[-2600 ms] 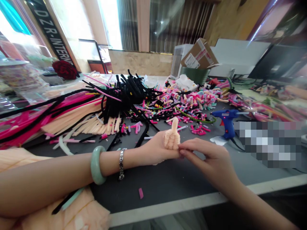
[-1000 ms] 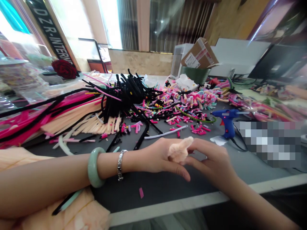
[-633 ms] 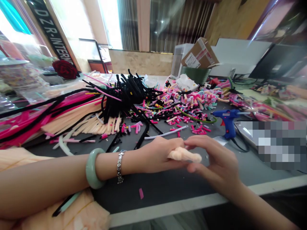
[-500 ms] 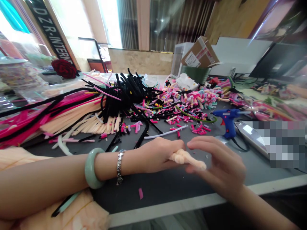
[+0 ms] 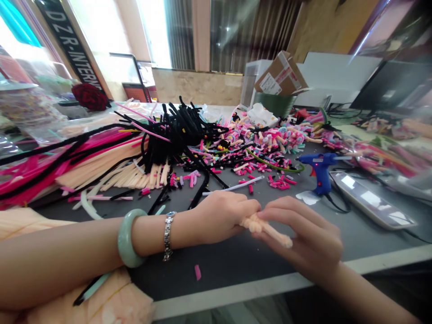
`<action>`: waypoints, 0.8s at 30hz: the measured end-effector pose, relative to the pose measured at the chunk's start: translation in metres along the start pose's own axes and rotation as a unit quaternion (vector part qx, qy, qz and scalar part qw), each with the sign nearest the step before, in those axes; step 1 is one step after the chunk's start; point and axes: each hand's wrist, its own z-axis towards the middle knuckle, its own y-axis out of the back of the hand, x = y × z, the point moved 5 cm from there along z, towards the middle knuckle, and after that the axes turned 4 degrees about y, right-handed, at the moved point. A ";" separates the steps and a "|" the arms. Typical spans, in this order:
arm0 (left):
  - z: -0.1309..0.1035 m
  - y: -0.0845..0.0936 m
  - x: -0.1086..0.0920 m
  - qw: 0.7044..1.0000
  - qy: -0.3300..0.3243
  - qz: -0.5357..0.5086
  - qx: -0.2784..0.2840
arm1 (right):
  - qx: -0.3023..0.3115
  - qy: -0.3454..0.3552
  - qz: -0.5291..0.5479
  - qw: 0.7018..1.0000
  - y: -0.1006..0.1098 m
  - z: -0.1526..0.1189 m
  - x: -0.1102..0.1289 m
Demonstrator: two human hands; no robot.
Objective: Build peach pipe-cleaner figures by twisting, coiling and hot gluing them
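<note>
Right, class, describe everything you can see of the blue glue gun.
The blue glue gun stands upright on the grey table, nozzle to the picture's left. It looks plastic, with a red trigger, small red light and pale stick out its back. A dark cord leaves its base, by a whitish patch. Nobody is holding it.

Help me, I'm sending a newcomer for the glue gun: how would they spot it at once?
Find the tilted cardboard box above the green bin at the back. Come nearer and rightward across the dark table to the glue gun, just left of the long glossy device. Its blue body and red trigger set it apart from that device and the pink offcuts to its left.
</note>
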 end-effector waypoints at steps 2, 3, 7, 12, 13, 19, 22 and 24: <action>0.000 0.000 -0.001 1.000 -0.004 0.026 -0.011 | 0.001 -0.001 0.004 1.000 -0.001 0.000 0.001; 0.000 0.000 -0.001 0.999 -0.005 0.039 -0.017 | 0.002 -0.003 0.007 1.000 -0.001 0.000 0.001; -0.001 0.000 -0.001 0.996 -0.001 0.085 -0.027 | 0.007 -0.020 0.026 0.999 -0.003 -0.001 0.000; -0.001 -0.003 0.002 0.995 0.006 0.103 -0.009 | 0.032 -0.052 0.062 0.996 -0.004 -0.002 -0.004; -0.001 -0.004 0.002 0.995 0.007 0.104 -0.005 | 0.036 -0.057 0.064 0.996 -0.004 -0.001 -0.005; 0.001 -0.002 0.002 0.997 0.015 0.070 0.005 | 0.022 -0.036 0.049 0.998 -0.003 0.000 -0.004; 0.000 -0.001 0.004 0.998 0.028 0.048 0.009 | 0.017 -0.014 0.010 1.000 -0.002 -0.002 -0.003; 0.000 0.000 0.007 0.999 0.039 0.033 0.009 | 0.008 -0.011 -0.015 1.000 -0.001 -0.004 -0.003</action>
